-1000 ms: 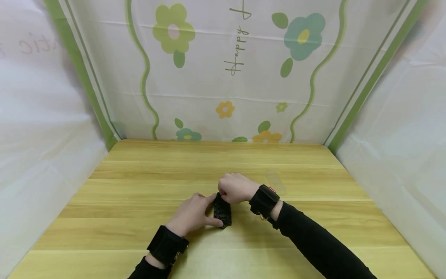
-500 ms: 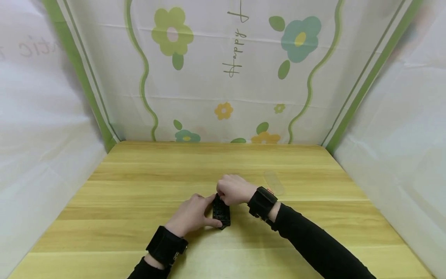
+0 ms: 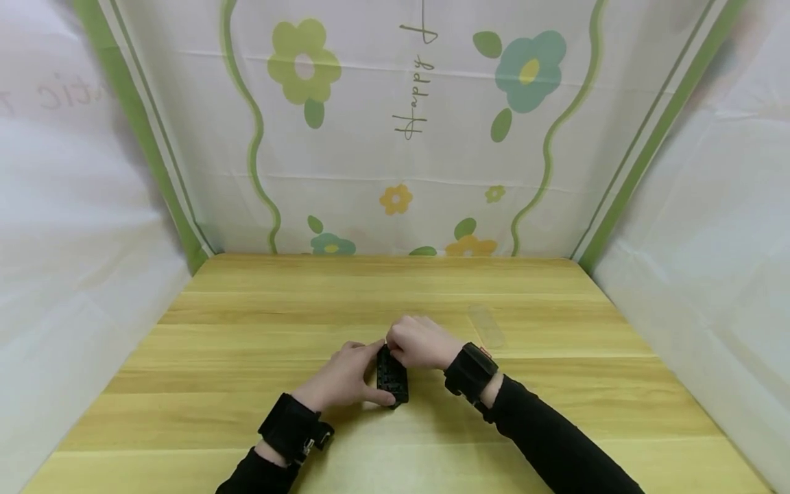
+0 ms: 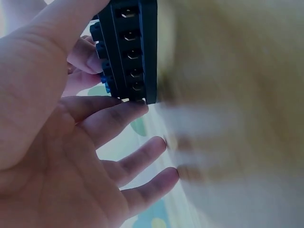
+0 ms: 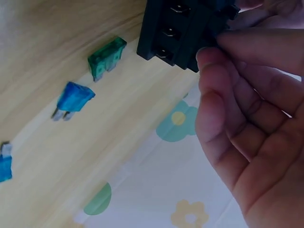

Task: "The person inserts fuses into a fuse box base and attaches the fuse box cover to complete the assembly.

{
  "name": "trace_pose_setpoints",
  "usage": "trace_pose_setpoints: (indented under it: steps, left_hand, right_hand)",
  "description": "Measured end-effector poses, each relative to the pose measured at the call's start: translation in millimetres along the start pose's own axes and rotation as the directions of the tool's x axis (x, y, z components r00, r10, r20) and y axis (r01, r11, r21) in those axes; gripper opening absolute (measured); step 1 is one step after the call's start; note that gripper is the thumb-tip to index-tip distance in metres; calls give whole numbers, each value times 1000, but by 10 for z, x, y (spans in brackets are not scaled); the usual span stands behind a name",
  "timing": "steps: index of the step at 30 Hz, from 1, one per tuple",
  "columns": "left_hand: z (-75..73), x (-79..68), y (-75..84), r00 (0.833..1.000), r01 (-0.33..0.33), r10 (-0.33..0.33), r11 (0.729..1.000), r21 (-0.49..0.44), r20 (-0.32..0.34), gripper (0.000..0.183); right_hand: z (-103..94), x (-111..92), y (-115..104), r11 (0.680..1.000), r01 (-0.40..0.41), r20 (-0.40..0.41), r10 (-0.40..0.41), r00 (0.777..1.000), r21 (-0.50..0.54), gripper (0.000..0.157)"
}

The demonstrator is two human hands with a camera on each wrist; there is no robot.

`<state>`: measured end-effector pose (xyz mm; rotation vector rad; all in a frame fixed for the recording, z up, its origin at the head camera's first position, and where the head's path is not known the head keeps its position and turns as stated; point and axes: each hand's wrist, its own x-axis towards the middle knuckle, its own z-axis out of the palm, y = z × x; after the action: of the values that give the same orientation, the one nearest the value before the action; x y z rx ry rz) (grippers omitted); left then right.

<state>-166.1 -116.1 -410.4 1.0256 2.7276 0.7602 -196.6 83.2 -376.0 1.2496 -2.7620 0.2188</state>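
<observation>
A black fuse block [image 3: 391, 376], with a row of slots along its side, stands on the table. My left hand [image 3: 342, 377] grips it lengthwise, thumb at the near end and forefinger at the far end; the other fingers spread loosely in the left wrist view. My right hand [image 3: 422, 342] is bent over the far end, thumb and forefinger against the block's top. Between those fingertips a small blue bit, seemingly a blade fuse [image 4: 106, 85], shows in the left wrist view; most of it is hidden. A loose green blade fuse [image 5: 107, 58] and a blue blade fuse [image 5: 75, 100] lie nearby.
Another blue fuse [image 5: 5, 166] is cut off by the right wrist view's left edge. A clear plastic strip, perhaps a cover [image 3: 486, 326], lies beyond the right wrist. Flower-printed cloth [image 3: 395, 151] encloses the wooden table [image 3: 204, 384] at the back and sides.
Both hands keep their hold at the block with hardly any movement. The right wrist has dropped slightly toward the near side, and the head view has shifted a little.
</observation>
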Motion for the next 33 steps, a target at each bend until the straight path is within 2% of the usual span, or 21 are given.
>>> trace_pose_setpoints:
  steps: [12, 18, 23, 26, 33]
  left_hand:
    - [-3, 29, 19, 999, 40, -40, 997, -69, 0, 99]
    - [-14, 49, 0, 999, 41, -40, 996, -80, 12, 102]
    - [-65, 112, -15, 1000, 7, -8, 999, -47, -9, 101]
    - [-81, 140, -7, 1000, 10, -10, 999, -33, -5, 102]
    - [-25, 50, -27, 997, 74, -73, 997, -34, 16, 102]
  right_hand:
    - [65, -110, -9, 996, -57, -75, 62, 995, 76, 28]
    - [33, -167, 1, 991, -75, -115, 88, 989, 112, 13]
    - [8, -195, 37, 984, -124, -180, 146, 973, 130, 13]
    - [6, -224, 66, 978, -166, -208, 190, 960, 129, 14]
    - [41, -301, 91, 972, -156, -276, 201, 940, 176, 12]
